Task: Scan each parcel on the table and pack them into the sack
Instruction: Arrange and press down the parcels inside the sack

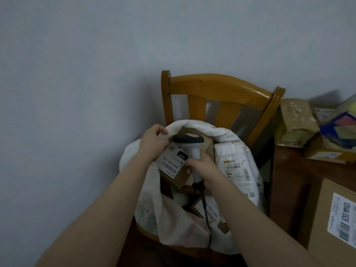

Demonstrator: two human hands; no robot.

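While over sack (173, 230), scanner (193, 151) in right hand (202, 166)

Domestic room, parcel-sorting corner: plain wall (77, 74) upper left, wooden chair (221, 89) centre, labelled cardboard boxes (296, 120) stacked right.

One sack (173, 224), on the seat of a chair (221, 83) that backs onto the far wall (77, 74). In the sack: labelled box (171, 166), far left; flat parcel (235, 164), to its right; lower box (210, 211), nearer. The scanner (192, 147) is over the sack's mouth, in the right hand (202, 164). The left hand (154, 141) is on the sack's far-left rim. The table (289, 180), right of the chair, bears a far box (296, 120) and a near box (335, 218).
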